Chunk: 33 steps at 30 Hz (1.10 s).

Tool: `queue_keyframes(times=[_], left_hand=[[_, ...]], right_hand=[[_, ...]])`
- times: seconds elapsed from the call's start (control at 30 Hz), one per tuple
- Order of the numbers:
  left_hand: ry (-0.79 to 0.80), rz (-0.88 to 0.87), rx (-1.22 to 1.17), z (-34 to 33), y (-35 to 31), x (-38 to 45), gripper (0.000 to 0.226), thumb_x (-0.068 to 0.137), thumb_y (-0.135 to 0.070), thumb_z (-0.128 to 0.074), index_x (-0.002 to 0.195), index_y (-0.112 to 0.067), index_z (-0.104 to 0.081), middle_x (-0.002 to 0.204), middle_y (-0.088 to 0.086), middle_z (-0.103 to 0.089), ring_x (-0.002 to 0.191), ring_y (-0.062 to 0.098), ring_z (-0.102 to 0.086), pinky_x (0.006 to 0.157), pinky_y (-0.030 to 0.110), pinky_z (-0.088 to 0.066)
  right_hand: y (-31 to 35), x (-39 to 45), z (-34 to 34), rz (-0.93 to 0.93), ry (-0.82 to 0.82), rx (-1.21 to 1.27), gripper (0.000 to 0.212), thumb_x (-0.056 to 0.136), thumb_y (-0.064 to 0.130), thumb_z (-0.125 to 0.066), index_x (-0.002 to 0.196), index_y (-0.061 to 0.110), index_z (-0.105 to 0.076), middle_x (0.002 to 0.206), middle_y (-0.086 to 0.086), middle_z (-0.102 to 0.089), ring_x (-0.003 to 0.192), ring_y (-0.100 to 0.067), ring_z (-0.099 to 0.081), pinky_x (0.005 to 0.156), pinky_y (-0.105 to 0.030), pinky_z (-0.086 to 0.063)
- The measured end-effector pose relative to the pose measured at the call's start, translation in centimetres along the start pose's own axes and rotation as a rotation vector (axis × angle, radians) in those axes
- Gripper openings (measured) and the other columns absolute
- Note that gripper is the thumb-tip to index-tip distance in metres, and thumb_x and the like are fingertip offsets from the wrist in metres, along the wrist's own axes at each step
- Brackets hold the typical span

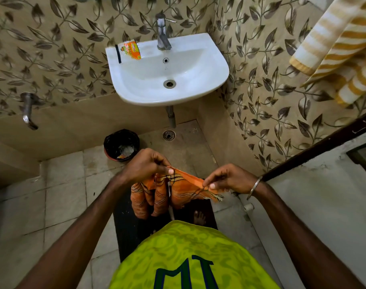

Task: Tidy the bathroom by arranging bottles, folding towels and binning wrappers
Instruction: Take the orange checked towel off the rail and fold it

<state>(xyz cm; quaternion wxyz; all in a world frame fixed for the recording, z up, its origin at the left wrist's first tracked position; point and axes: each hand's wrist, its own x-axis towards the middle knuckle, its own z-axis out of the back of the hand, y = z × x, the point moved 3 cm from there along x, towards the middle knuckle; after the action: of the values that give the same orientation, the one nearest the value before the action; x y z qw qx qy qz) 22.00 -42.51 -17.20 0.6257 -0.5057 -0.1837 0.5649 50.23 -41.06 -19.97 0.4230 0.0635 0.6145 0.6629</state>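
Hands stretch an orange checked towel (pixel 178 184) in front of the body.
Left hand (pixel 145 163) pinches one top corner between thumb and fingers (pixel 167 171); right hand (pixel 230 179) pinches the fringed edge the same way, and the rest of the cloth hangs bunched below. An orange wrapper (pixel 131 50) lies on the sink (pixel 198 84) rim; the black-lined bin (pixel 121 144) stands on the floor beneath.

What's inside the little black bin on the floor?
The round bin with a black liner holds crumpled clear plastic and an orange scrap. Anything underneath them is hidden, and the person's left hand covers its near edge.
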Motion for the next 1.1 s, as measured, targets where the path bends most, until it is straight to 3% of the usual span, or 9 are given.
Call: queue_keyframes(times=[0.07,0.13,0.27,0.53,0.63,0.77,0.87,0.97,1.1], left_hand=[[-0.007,-0.002,-0.009,-0.1,-0.1,0.1,0.001,0.082,-0.02,-0.079,0.083,-0.02,-0.079,0.084,-0.002,-0.077,0.082,0.015,-0.073,0.078,0.033,-0.059],[-0.017,0.003,-0.014,-0.1,-0.2,0.2,0.001,0.082,-0.021,-0.079,0.083,-0.02,-0.078,0.084,-0.003,-0.077,0.082,0.013,-0.073,0.077,0.031,-0.058],[-0.035,0.01,-0.016,0.1,-0.4,0.5,0.002,0.083,-0.022,-0.078,0.084,-0.021,-0.078,0.085,-0.003,-0.077,0.083,0.014,-0.073,0.081,0.033,-0.058],[-0.013,0.049,-0.003,-0.5,-1.0,0.4,0.006,0.084,-0.022,-0.077,0.088,-0.018,-0.078,0.086,-0.009,-0.077,0.084,0.004,-0.071,0.077,0.023,-0.053],[-0.07,0.078,0.032,-0.8,-1.5,0.5,0.009,0.085,-0.032,-0.076,0.087,-0.023,-0.074,0.086,-0.009,-0.074,0.08,-0.003,-0.068,0.07,0.018,-0.047],[-0.218,0.047,0.125,-0.6,-2.4,0.6,0.035,0.073,-0.054,-0.058,0.081,-0.022,-0.07,0.085,0.0,-0.071,0.083,0.021,-0.068,0.072,0.039,-0.055],[-0.27,0.034,0.156,-0.2,-3.1,0.6,0.038,0.066,-0.052,-0.051,0.078,-0.021,-0.067,0.077,0.003,-0.07,0.076,0.025,-0.067,0.072,0.045,-0.058],[-0.324,0.046,0.119,0.0,-3.5,0.8,0.017,0.075,-0.033,-0.057,0.076,-0.018,-0.065,0.073,0.004,-0.068,0.071,0.025,-0.067,0.071,0.048,-0.06],[-0.293,0.108,0.041,0.4,-2.9,1.2,0.01,0.088,-0.014,-0.064,0.081,-0.019,-0.069,0.082,0.0,-0.07,0.079,0.018,-0.068,0.082,0.047,-0.06]], right_hand=[[-0.2,0.0,-0.2,-0.023,0.024,0.0,0.026,0.087,-0.003,-0.071,0.105,0.014,-0.079,0.1,-0.004,-0.079,0.097,-0.029,-0.073,0.088,-0.043,-0.059],[-0.2,0.1,-0.6,-0.023,0.043,0.013,0.036,0.084,-0.012,-0.068,0.105,0.015,-0.079,0.102,-0.007,-0.079,0.104,-0.031,-0.072,0.097,-0.044,-0.057],[-0.1,0.2,-1.2,0.018,-0.084,0.018,0.035,0.082,-0.015,-0.068,0.097,0.014,-0.08,0.095,0.003,-0.08,0.095,-0.016,-0.075,0.094,-0.044,-0.058],[1.1,0.4,-1.9,0.193,-0.264,-0.121,0.019,0.078,0.005,-0.082,0.091,0.019,-0.082,0.094,0.003,-0.079,0.092,-0.011,-0.074,0.088,-0.042,-0.06],[1.7,0.6,-2.1,0.345,-0.306,-0.278,0.017,0.079,0.016,-0.083,0.09,0.028,-0.079,0.101,0.01,-0.066,0.103,-0.015,-0.062,0.09,-0.045,-0.053],[2.7,0.9,-2.4,0.385,-0.27,-0.205,0.013,0.083,0.011,-0.077,0.09,0.021,-0.073,0.12,0.007,-0.067,0.128,-0.012,-0.056,0.107,-0.041,-0.046],[3.2,1.0,-3.3,0.397,-0.215,-0.117,0.01,0.087,0.004,-0.072,0.09,0.013,-0.07,0.109,0.001,-0.074,0.117,-0.013,-0.065,0.104,-0.037,-0.049],[3.7,1.1,-4.0,0.416,-0.228,-0.021,0.005,0.088,0.015,-0.069,0.091,0.011,-0.07,0.092,0.004,-0.072,0.091,-0.014,-0.069,0.086,-0.034,-0.054],[4.3,1.3,-4.4,0.384,-0.26,0.099,0.003,0.088,0.014,-0.069,0.091,0.015,-0.07,0.087,0.004,-0.068,0.082,-0.014,-0.065,0.076,-0.033,-0.053]])
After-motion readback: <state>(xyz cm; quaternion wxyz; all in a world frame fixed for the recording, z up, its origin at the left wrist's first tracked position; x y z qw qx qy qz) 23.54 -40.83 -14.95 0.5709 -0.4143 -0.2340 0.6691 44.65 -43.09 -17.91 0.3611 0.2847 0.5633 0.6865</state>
